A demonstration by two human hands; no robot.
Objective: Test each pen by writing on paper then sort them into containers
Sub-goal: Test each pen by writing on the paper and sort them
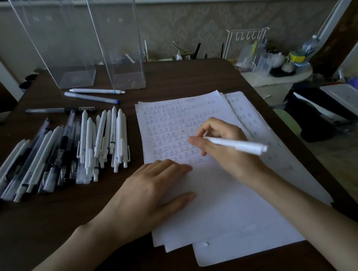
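Note:
My right hand (223,146) grips a white pen (238,145), its tip hidden under my fingers and down on the sheet of paper (213,198). Rows of small written marks fill the upper half of that sheet. My left hand (151,195) lies flat on the paper's left edge, fingers spread, holding nothing. A heap of white and black pens (65,151) lies on the dark table (50,226) left of the paper. Two tall clear containers (60,44) (119,42) stand at the back; their contents are hard to make out.
Two white pens (94,93) and one black pen (60,109) lie apart in front of the containers. More sheets (256,122) stick out beneath the top one. Beyond the table's right edge are a small table with cups and a wire rack (276,59) and a white box (351,99).

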